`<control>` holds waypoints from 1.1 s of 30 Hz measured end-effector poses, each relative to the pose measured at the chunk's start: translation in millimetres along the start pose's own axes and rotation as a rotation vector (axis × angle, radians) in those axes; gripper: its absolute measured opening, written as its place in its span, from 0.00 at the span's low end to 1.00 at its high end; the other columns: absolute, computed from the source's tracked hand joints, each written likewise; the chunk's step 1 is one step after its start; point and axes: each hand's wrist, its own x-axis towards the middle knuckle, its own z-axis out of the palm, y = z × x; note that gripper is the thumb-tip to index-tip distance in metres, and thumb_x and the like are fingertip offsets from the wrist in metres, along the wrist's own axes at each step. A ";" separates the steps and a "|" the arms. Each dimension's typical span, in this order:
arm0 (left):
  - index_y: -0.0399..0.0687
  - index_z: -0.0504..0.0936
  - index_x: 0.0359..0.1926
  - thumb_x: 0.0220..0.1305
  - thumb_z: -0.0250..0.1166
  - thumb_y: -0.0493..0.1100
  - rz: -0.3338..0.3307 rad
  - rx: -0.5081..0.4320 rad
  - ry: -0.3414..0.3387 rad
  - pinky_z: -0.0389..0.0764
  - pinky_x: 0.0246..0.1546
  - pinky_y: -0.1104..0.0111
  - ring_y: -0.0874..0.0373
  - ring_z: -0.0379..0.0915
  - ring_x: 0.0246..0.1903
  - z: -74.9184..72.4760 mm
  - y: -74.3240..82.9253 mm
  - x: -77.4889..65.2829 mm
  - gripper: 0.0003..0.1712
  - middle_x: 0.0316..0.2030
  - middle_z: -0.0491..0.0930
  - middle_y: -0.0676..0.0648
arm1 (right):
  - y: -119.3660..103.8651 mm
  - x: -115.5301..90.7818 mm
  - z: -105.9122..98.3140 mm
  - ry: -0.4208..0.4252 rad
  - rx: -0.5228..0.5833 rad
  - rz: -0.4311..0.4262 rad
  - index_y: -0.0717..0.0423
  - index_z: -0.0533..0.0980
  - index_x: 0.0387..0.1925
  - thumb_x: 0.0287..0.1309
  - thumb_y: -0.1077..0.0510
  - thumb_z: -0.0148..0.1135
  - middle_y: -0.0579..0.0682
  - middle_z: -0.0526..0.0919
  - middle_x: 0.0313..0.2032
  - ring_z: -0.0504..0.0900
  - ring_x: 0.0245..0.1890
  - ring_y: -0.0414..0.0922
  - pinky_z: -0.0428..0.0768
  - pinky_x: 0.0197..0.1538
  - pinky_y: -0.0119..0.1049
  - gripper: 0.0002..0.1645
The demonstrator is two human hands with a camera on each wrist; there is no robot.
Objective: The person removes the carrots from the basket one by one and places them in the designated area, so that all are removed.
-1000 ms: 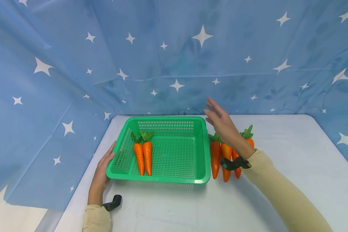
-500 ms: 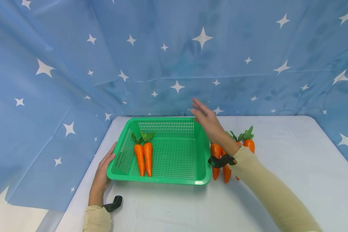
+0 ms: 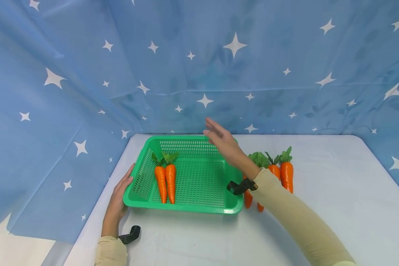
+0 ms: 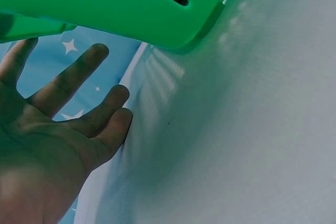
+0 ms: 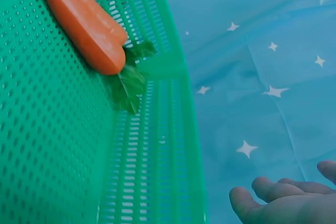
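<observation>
A green perforated basket (image 3: 183, 208) holds two orange carrots (image 3: 170, 183) with leafy tops, lying side by side near its left wall. At the basket's left side is my left hand (image 3: 118, 197), its fingertips by the rim. Seen in the left wrist view, the fingers of that hand (image 4: 63, 124) are spread and fairly straight beneath the green plastic. My right hand (image 3: 227, 147) hovers over the basket's back right corner, holding nothing. Its loosely extended fingers (image 5: 243, 201) show in the right wrist view, apart from the rim. Several more carrots (image 3: 287, 175) lie right of the basket, partly hidden by the right forearm.
Everything stands on a table with a white cloth (image 3: 336, 184). Behind and to the left hangs a blue curtain (image 3: 269, 55) with white stars, close to the basket's back edge. Each wrist wears a black camera mount (image 3: 241, 187).
My right hand has moved left, from above the loose carrots to over the basket's back right part, uncovering the rightmost carrot. The left hand and the basket stay put.
</observation>
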 end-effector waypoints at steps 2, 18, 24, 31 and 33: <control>0.57 0.54 0.87 0.88 0.48 0.54 -0.002 0.003 -0.003 0.81 0.48 0.73 0.66 0.77 0.52 0.5 -0.4 -1.0 0.34 0.85 0.50 0.49 | 3.3 0.1 4.8 -0.017 0.008 -0.006 0.49 0.54 0.86 0.83 0.52 0.54 0.52 0.58 0.82 0.62 0.79 0.53 0.65 0.76 0.54 0.39; 0.60 0.53 0.87 0.89 0.46 0.54 0.015 0.018 -0.023 0.77 0.53 0.73 0.65 0.70 0.59 -0.1 0.9 -2.2 0.33 0.85 0.47 0.48 | 11.8 13.6 41.7 -0.125 0.003 0.025 0.46 0.54 0.86 0.82 0.52 0.58 0.52 0.56 0.83 0.59 0.80 0.55 0.69 0.73 0.55 0.41; 0.60 0.53 0.87 0.89 0.45 0.54 -0.002 0.030 -0.002 0.76 0.53 0.74 0.63 0.68 0.61 -1.0 1.4 -1.4 0.33 0.85 0.47 0.49 | 16.2 21.5 58.4 -0.158 -0.036 0.061 0.46 0.55 0.86 0.81 0.50 0.59 0.51 0.57 0.83 0.58 0.81 0.55 0.69 0.73 0.55 0.41; 0.59 0.53 0.87 0.89 0.46 0.54 0.002 0.026 -0.002 0.76 0.54 0.74 0.63 0.68 0.61 0.7 0.8 -0.2 0.33 0.85 0.47 0.50 | 25.2 24.7 73.3 -0.196 -0.081 0.111 0.50 0.56 0.86 0.80 0.50 0.60 0.56 0.57 0.82 0.57 0.81 0.59 0.71 0.71 0.57 0.41; 0.59 0.53 0.87 0.89 0.46 0.54 0.000 0.021 0.002 0.77 0.52 0.74 0.63 0.69 0.60 0.6 1.0 -0.4 0.33 0.85 0.48 0.50 | 28.5 24.6 77.9 -0.212 -0.101 0.134 0.52 0.57 0.85 0.80 0.50 0.60 0.58 0.58 0.82 0.57 0.81 0.59 0.71 0.72 0.56 0.41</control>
